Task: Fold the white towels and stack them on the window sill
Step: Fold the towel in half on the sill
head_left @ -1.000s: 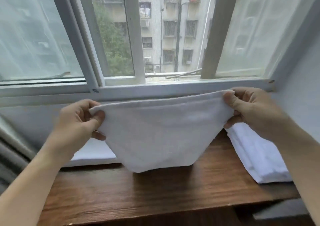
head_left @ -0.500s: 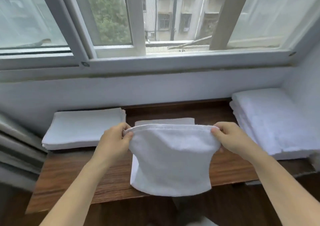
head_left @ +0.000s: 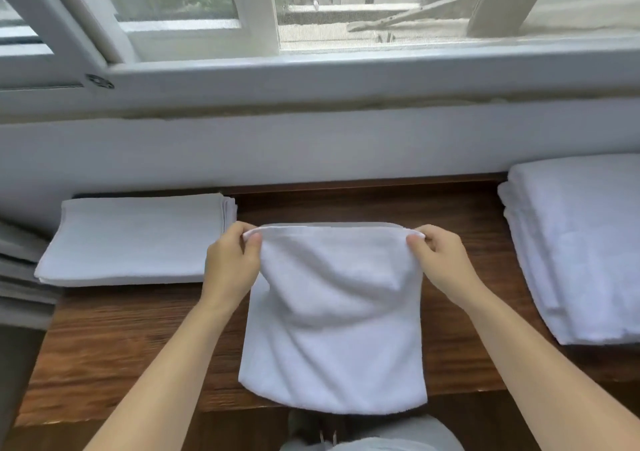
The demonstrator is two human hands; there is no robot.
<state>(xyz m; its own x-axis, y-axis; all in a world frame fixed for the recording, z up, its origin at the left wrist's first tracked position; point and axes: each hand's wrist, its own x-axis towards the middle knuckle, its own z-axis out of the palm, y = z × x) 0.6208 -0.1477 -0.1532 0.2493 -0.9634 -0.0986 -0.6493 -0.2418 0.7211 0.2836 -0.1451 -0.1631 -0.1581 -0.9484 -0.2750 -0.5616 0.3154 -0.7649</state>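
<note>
A white towel (head_left: 334,326) lies doubled over in the middle of the brown wooden sill (head_left: 114,339), its near edge hanging past the sill's front. My left hand (head_left: 230,265) pinches the towel's far left corner and my right hand (head_left: 440,263) pinches its far right corner, both just above the sill. A folded stack of white towels (head_left: 135,239) sits at the left. Another pile of white towels (head_left: 581,242) lies at the right against the wall.
A white wall (head_left: 311,145) rises behind the sill under the window frame (head_left: 346,69). Grey slats (head_left: 20,277) stick in at the left edge. Bare wood shows between the middle towel and each pile.
My hands have brought the towel down from in front of the window onto the sill and laid its top half over the lower half. The camera has tilted down.
</note>
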